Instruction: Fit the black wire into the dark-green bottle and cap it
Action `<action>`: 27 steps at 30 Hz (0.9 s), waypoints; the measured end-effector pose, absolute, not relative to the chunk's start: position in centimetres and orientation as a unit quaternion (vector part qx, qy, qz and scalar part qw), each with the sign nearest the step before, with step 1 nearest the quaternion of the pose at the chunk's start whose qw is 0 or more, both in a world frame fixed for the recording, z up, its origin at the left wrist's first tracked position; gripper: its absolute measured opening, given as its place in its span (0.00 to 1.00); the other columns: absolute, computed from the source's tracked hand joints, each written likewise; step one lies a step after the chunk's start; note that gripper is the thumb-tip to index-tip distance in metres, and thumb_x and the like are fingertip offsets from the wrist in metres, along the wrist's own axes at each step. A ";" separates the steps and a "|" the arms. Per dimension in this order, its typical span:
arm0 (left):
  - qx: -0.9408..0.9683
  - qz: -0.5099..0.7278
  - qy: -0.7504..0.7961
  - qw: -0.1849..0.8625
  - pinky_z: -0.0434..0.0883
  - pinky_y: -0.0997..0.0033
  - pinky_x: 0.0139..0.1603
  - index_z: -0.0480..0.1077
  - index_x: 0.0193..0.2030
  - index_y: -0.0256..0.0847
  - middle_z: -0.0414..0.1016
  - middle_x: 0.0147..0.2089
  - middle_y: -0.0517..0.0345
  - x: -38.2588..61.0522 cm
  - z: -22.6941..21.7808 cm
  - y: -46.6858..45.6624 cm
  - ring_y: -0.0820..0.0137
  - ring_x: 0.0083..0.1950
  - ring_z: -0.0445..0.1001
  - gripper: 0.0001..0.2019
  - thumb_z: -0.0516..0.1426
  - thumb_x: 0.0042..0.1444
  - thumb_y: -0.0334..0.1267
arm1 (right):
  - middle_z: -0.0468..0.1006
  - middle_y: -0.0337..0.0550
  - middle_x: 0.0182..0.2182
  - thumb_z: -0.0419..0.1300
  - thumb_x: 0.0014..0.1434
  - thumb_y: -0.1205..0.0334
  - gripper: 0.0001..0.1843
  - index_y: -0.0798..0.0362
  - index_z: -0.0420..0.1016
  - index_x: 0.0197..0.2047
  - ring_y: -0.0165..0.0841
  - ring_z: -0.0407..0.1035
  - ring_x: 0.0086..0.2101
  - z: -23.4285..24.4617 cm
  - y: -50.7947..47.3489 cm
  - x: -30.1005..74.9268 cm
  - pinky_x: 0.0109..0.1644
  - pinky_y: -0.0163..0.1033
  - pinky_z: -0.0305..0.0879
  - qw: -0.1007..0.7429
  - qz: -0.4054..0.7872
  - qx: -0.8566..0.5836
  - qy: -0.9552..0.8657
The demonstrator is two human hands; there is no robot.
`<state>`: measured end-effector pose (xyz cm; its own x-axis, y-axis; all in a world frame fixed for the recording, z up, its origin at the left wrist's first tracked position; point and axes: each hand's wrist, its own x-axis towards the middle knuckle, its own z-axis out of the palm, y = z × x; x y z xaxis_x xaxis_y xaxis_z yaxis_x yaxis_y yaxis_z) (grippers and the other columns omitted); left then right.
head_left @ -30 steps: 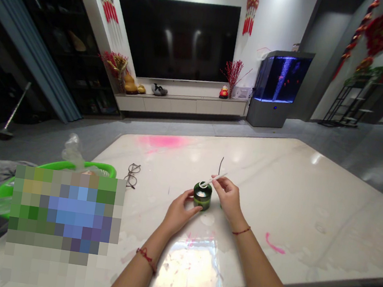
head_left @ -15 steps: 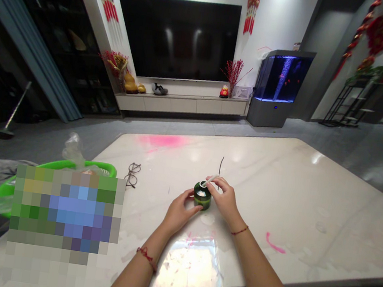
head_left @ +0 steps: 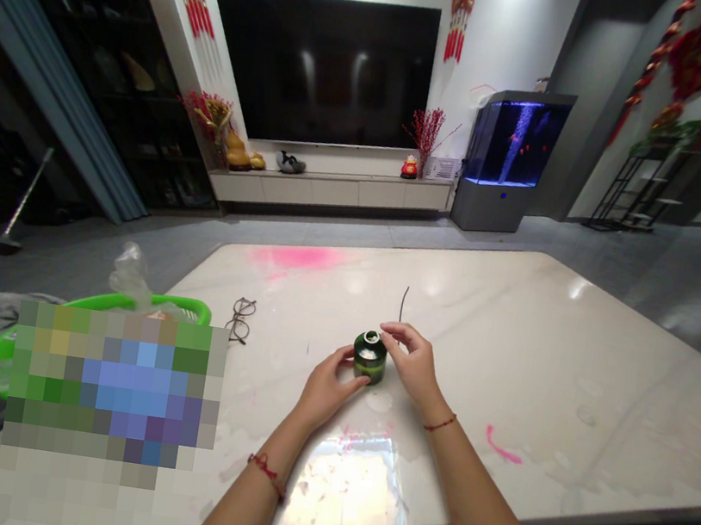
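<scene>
Left grip (head_left: 328, 388) snug around green jar (head_left: 368, 363), right grip (head_left: 418, 366) beside its mouth (head_left: 371, 337), hold unclear.

Your one camera sits on your head and looks forward and down, over your left hand (head_left: 326, 387) and your right hand (head_left: 417, 367), across the table (head_left: 570, 372), up to the far television (head_left: 325, 72).
</scene>
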<state>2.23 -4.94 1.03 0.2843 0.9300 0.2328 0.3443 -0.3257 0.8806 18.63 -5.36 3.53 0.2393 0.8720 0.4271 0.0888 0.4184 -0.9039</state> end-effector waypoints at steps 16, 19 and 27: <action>0.716 0.395 0.450 0.359 0.67 0.62 0.53 0.66 0.49 0.42 0.73 0.50 0.53 2.2 0.9 -4.9 0.64 0.49 0.72 0.24 0.63 0.43 0.38 | 0.76 0.44 0.36 0.54 0.54 0.60 0.10 0.52 0.75 0.35 0.36 0.69 0.40 2.9 -5.0 19.2 0.47 0.44 0.64 0.635 0.199 -0.500 -0.554; 0.717 0.397 0.449 0.355 0.67 0.62 0.52 0.66 0.49 0.42 0.73 0.50 0.53 2.2 0.8 -4.9 0.64 0.49 0.72 0.24 0.63 0.43 0.38 | 0.76 0.46 0.37 0.51 0.54 0.63 0.12 0.52 0.75 0.37 0.38 0.67 0.42 2.3 -4.7 19.6 0.49 0.45 0.61 0.570 0.110 -0.577 -0.574; 0.716 0.395 0.457 0.350 0.66 0.63 0.52 0.67 0.49 0.42 0.73 0.49 0.53 2.2 0.8 -4.9 0.64 0.48 0.72 0.24 0.63 0.43 0.38 | 0.76 0.50 0.41 0.51 0.56 0.61 0.16 0.53 0.75 0.44 0.42 0.65 0.45 1.3 -4.7 20.0 0.48 0.44 0.57 0.355 0.026 -0.709 -0.609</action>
